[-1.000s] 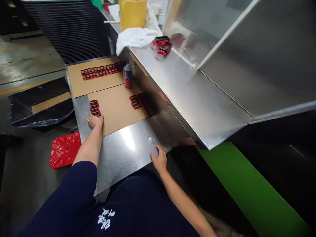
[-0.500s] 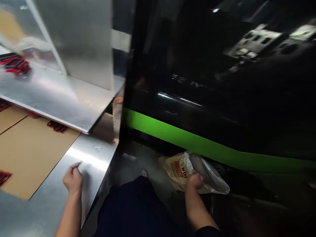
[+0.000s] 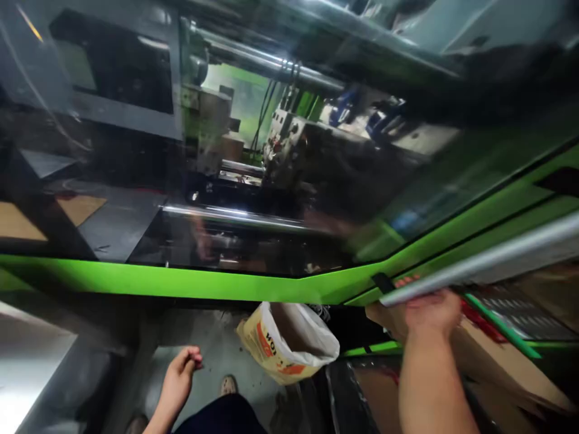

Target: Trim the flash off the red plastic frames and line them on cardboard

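My right hand (image 3: 427, 310) is raised at the lower right and closed round a long metal handle bar (image 3: 488, 260) on the green-framed sliding door (image 3: 280, 286) of a machine. My left hand (image 3: 181, 371) hangs low at the bottom left, fingers loosely curled with nothing in them, above the floor. An open sack (image 3: 284, 340), tan with orange print and a white lining, stands on the floor between the two hands.
Behind the door's dark window (image 3: 253, 181) are steel bars, cables and machine parts. A shiny steel table edge (image 3: 31, 361) lies at the far left. Cardboard (image 3: 506, 361) and dark trays sit at the lower right.
The view has swung right from the steel table to the machine. My right hand left the sack and rose to grip the door's handle bar. My left hand came off the table.
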Demonstrator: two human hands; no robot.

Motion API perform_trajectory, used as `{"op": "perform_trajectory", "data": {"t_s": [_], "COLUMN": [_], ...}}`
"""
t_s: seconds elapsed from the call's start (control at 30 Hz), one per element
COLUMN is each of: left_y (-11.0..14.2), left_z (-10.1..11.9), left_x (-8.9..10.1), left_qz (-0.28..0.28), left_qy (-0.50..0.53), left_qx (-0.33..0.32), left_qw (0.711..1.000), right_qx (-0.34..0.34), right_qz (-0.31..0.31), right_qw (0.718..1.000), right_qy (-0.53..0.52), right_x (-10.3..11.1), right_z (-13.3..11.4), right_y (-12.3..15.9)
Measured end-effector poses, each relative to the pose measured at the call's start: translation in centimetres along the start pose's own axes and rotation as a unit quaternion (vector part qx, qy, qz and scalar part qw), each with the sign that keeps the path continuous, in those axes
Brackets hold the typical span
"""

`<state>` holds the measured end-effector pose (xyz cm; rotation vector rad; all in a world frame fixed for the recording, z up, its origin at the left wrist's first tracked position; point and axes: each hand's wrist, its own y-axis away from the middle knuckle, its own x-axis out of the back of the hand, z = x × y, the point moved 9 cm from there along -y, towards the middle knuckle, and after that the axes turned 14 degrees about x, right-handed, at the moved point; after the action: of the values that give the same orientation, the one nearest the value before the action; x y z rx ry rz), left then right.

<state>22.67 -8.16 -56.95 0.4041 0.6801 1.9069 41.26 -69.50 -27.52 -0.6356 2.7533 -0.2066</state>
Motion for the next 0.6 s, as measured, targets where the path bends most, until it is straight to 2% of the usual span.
{"op": "perform_trajectory", "data": {"t_s": [0.07, 0.13, 0.27, 0.37, 0.43, 0.5, 0.53, 0.6], "left_y": [-0.7, -0.2, 0.9, 0.8, 1.0, 2.2, 3.2, 6.2], "left_z": [-0.4, -0.1, 1.5, 3.6, 6.5, 11.3, 14.2, 20.3], "left_x": [-3.6, -4.4, -1.2, 1.5, 2.5, 2.4, 1.8, -0.7], "left_qz": [-0.064, -0.084, -0.047, -0.031, -0.033, -0.052, -0.069, -0.123], "left_qy": [-0.018, -0.035, -0.043, -0.053, -0.077, -0.110, -0.126, -0.164], "left_qx": [-0.015, -0.008, 0.010, -0.002, -0.035, -0.096, -0.134, -0.220], "left_qw": [0.998, 0.996, 0.998, 0.998, 0.996, 0.988, 0.981, 0.954], "right_qx": [-0.010, -0.012, 0.005, 0.011, 0.010, 0.004, 0.000, -0.009], "right_qz": [-0.024, -0.010, 0.055, 0.071, 0.065, 0.040, 0.022, -0.027], "right_qw": [0.999, 0.999, 0.998, 0.997, 0.998, 0.999, 1.000, 0.999], "right_qy": [-0.027, -0.036, -0.029, -0.019, -0.016, -0.017, -0.020, -0.027], "right_x": [-0.8, -1.1, -1.2, -1.7, -2.4, -3.7, -4.5, -6.5], "right_z": [0.9, 1.3, 0.7, -0.2, -0.6, -0.6, -0.5, -0.3], "right_y": [0.2, 0.6, 1.5, 2.8, 4.6, 7.5, 9.3, 13.9]}}
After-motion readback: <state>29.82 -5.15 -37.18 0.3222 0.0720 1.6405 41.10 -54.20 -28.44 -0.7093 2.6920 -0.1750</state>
